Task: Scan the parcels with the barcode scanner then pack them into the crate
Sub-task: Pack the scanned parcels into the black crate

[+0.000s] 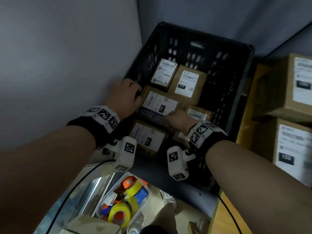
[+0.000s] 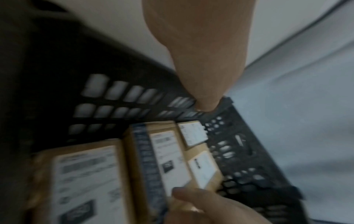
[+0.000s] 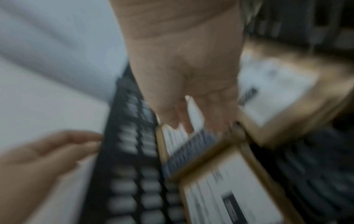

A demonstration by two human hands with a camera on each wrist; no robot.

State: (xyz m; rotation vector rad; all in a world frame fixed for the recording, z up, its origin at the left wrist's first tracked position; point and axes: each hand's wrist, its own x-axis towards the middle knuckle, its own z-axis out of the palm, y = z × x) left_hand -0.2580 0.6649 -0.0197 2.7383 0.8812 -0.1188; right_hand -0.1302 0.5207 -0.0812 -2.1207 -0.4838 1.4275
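Note:
A black slatted crate holds several brown parcels with white labels. The middle parcel, with a blue printed tape strip along its near edge, lies across the crate. My left hand is at the crate's left wall beside that parcel's left end, its fingers reaching the wall and holding nothing. The fingers of my right hand lie straight on the top of that parcel near its right end. Both wrist views are blurred. No scanner is in view.
Two larger labelled parcels are stacked on a wooden surface right of the crate. A clear tub of coloured tape rolls sits below the crate's near edge. A grey wall runs close along the crate's left side.

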